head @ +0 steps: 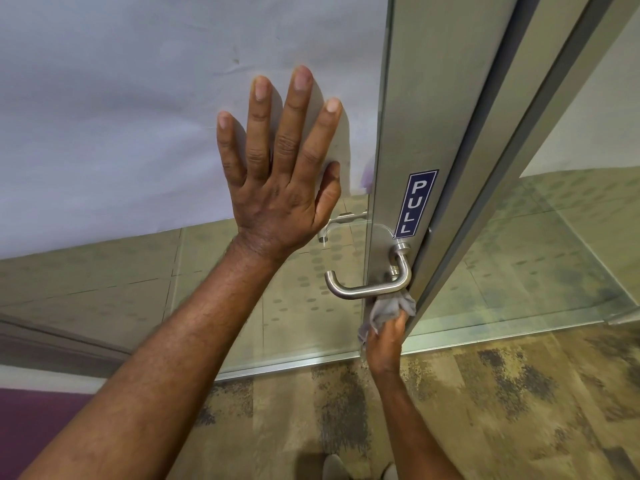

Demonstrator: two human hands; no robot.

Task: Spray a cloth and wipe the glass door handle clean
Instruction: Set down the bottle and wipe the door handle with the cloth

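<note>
a: nearest the viewer, the right hand (384, 344), fingers closed around a bunched grey cloth (391, 308). where does the cloth sit?

b: pressed up against the underside of the metal handle (372, 284), at the bend close to the door frame (433, 133). the handle's free end, toward the glass, is bare.

a: and the left hand (280, 168)?

b: farther off, fingers spread, palm flat on the frosted glass panel (138, 116), apparently steadying the door.

a: how is this step best done?

b: probably by wrapping the cloth round the bar rather than dabbing from below, then drawing it along from the bend to the free end, turning to a fresh fold for the neck under the pull sign (417, 204). the brace on the glass should hold, lest the door swing; it may leave prints.

a: is a spray bottle visible?

b: none in view; whether the cloth is damp cannot be told.
</note>
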